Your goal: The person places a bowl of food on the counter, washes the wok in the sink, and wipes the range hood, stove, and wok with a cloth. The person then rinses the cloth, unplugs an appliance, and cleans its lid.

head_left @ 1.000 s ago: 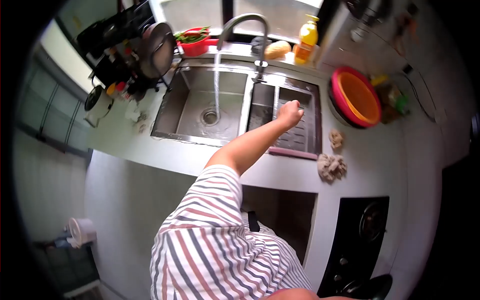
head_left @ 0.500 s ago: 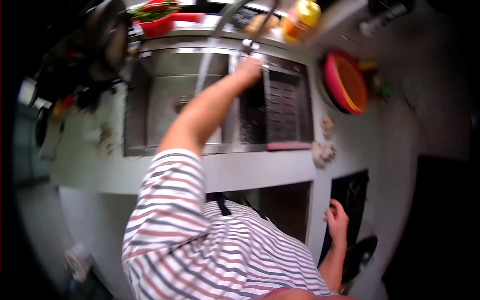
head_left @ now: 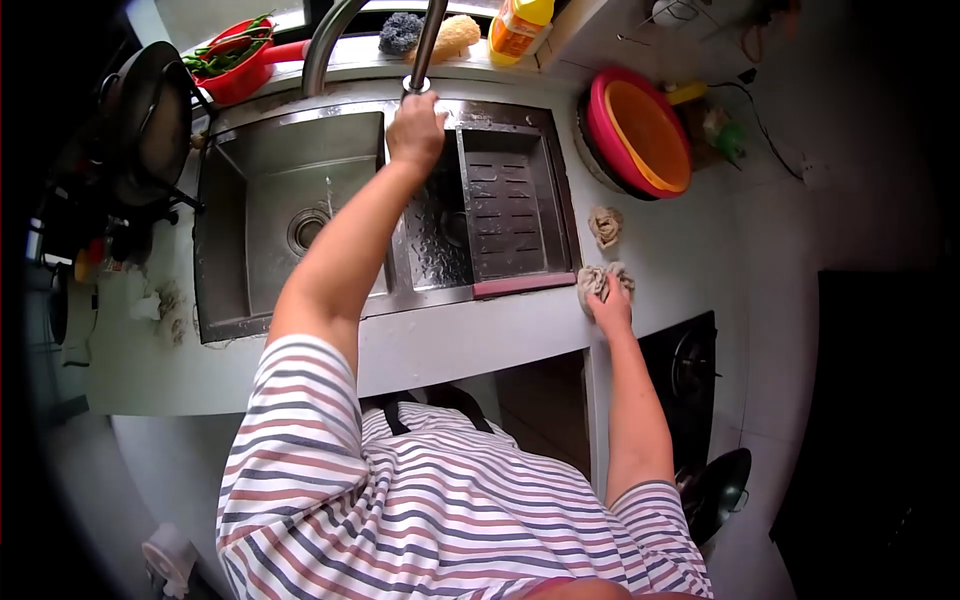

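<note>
My left hand [head_left: 417,132] reaches across the double sink and is closed at the base of the faucet [head_left: 428,45]; the part under my fingers is hidden. A few drops hang in the air above the drain [head_left: 308,231] of the left basin [head_left: 270,180]. On the counter right of the sink, my right hand [head_left: 610,305] has its fingers closed on a crumpled beige rag [head_left: 591,284]. Just beyond it lies a second bunched rag [head_left: 606,226], untouched. A slotted metal drain tray [head_left: 505,205] sits in the right basin, with a pink strip [head_left: 525,286] along its near edge.
Nested pink and orange basins [head_left: 645,135] stand at the right. On the back ledge are a red strainer [head_left: 235,75] with green vegetables, a dark scrubber [head_left: 400,34], a yellow sponge [head_left: 455,36] and a yellow bottle [head_left: 520,28]. Pans [head_left: 150,130] crowd the left.
The water stream from the faucet has stopped, leaving drops. My right hand has moved from beside my body up onto the rag. My left hand stays at the faucet base.
</note>
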`<state>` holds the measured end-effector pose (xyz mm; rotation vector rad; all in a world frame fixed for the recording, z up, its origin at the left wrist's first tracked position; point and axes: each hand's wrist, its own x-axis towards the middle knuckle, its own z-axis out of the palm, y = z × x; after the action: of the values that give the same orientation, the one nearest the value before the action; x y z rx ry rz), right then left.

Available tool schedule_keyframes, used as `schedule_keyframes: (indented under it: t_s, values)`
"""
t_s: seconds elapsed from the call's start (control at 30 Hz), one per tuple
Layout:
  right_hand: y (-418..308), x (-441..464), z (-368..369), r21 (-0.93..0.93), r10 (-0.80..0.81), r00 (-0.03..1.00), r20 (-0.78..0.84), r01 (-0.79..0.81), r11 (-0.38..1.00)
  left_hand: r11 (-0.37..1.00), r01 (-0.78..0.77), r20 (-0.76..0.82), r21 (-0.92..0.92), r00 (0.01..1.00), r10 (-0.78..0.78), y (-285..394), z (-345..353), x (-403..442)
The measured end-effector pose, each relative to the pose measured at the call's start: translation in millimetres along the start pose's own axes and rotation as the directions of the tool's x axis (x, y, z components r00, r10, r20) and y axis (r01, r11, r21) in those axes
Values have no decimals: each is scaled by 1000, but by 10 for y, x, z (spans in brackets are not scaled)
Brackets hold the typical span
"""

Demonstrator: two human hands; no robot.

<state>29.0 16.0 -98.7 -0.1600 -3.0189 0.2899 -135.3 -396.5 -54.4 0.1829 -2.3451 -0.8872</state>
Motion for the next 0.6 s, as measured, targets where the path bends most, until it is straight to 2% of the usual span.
schedule_keyframes:
  t_s: [0.03, 0.07, 0.1, 0.13, 0.2, 0.27, 0.33, 0.4, 0.43, 0.47, 0.5, 0.57, 0.6]
  values:
    - [0, -25, 16, -47, 15, 999, 40, -13, 999, 996, -7, 26, -86, 1000, 9, 185, -138, -207]
    - [-21, -56, 75, -84, 20, 996, 88, -12, 996, 966, -35, 70, -255, 996, 54, 275, -197, -475]
    - [6, -105, 121, -3, 4, 997, 83, -4, 1000, 923, -133, 42, -362, 986, 159, 388, -316, -790]
    - [-35, -200, 116, 89, 54, 992, 112, -64, 994, 906, -162, 114, -390, 968, 222, 526, -481, -1132]
    - [-271, -495, -12, 148, -89, 980, 177, 63, 987, 871, -54, 367, -489, 893, 261, 694, -667, -1844]
    - [-617, -786, -15, 349, -262, 937, 232, 171, 921, 861, -84, 448, -502, 826, 342, 825, -845, -2355]
    - [-1128, -944, -66, 482, -421, 845, 330, 233, 845, 846, -180, 433, -502, 794, 426, 892, -1006, -2523]
    - [-1428, -1058, 69, 725, -547, 776, 315, 175, 666, 858, -164, 443, -486, 800, 404, 915, -1099, -2525]
    - [-1479, -1076, 57, 736, -566, 760, 318, 179, 653, 876, -213, 400, -434, 825, 399, 909, -1110, -2506]
    - [-1506, -1078, -9, 773, -647, 695, 312, 210, 599, 887, -263, 353, -380, 845, 402, 900, -1112, -2478]
    - [-1510, -1067, -81, 807, -721, 625, 299, 239, 541, 922, -228, 403, -312, 847, 346, 842, -1066, -2499]
    - [-1231, -1071, -249, 703, -518, 700, 491, 32, 710, 928, -293, 407, -230, 837, 365, 759, -878, -2565]
    - [-951, -1125, -138, 671, -448, 786, 425, 59, 739, 926, -350, 419, -140, 827, 376, 674, -823, -2598]
